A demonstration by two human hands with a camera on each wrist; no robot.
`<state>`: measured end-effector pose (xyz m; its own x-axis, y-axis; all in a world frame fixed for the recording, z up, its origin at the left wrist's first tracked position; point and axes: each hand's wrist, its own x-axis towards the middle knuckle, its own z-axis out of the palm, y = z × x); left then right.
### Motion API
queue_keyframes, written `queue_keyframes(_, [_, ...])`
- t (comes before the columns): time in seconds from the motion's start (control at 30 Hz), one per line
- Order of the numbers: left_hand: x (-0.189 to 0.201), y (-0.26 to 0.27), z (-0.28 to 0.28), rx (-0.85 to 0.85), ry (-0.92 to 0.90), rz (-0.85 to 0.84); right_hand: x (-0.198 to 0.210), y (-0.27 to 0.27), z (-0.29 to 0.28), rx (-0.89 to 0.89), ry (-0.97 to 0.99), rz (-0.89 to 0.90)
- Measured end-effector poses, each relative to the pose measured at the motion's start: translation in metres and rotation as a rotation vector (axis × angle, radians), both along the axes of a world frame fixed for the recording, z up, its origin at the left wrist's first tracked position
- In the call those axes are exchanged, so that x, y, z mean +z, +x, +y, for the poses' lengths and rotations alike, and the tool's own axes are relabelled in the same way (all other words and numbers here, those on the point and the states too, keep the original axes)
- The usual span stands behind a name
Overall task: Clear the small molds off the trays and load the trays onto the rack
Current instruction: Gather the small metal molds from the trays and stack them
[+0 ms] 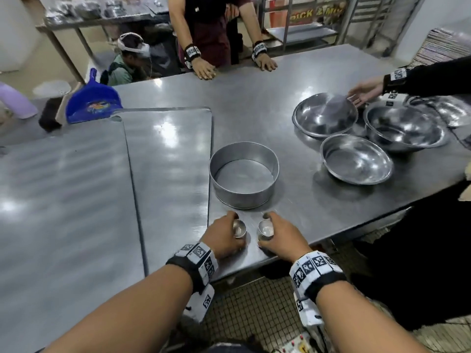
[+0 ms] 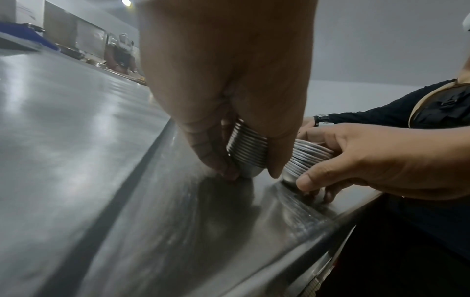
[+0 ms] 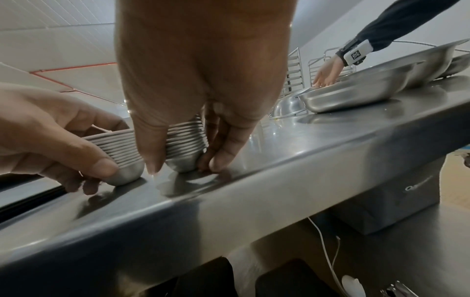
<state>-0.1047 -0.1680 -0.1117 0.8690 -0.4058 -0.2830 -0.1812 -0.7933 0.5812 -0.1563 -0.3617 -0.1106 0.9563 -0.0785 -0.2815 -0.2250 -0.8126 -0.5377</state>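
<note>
Two stacks of small metal molds stand on the steel table [image 1: 254, 103] near its front edge. My left hand [image 1: 224, 236] grips the left stack [image 1: 239, 229], seen close in the left wrist view [image 2: 248, 150]. My right hand [image 1: 279, 235] grips the right stack [image 1: 265, 229], seen in the right wrist view [image 3: 185, 144]. Both stacks touch the tabletop, just right of two flat trays: one [image 1: 170, 159] partly over the other [image 1: 63, 200]. A round cake tin [image 1: 243, 174] stands just behind the stacks.
Several steel bowls [image 1: 355, 160] sit at the right, where another person's hand [image 1: 365, 94] reaches. A second person's hands [image 1: 204, 68] rest on the far edge. A blue dustpan [image 1: 93, 100] lies at the left. A tray rack [image 1: 367, 16] stands behind.
</note>
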Motion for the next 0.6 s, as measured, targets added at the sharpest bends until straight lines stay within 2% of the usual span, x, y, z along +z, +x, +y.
queue_keyframes(0.3, [-0.009,-0.013,-0.032,0.034,-0.116,-0.009,-0.009,-0.002,-0.029,-0.047,0.129,-0.030])
queue_keyframes(0.6, [-0.014,-0.018,-0.044,0.044,-0.185,0.002,-0.013,0.001,-0.044,-0.034,0.162,0.016])
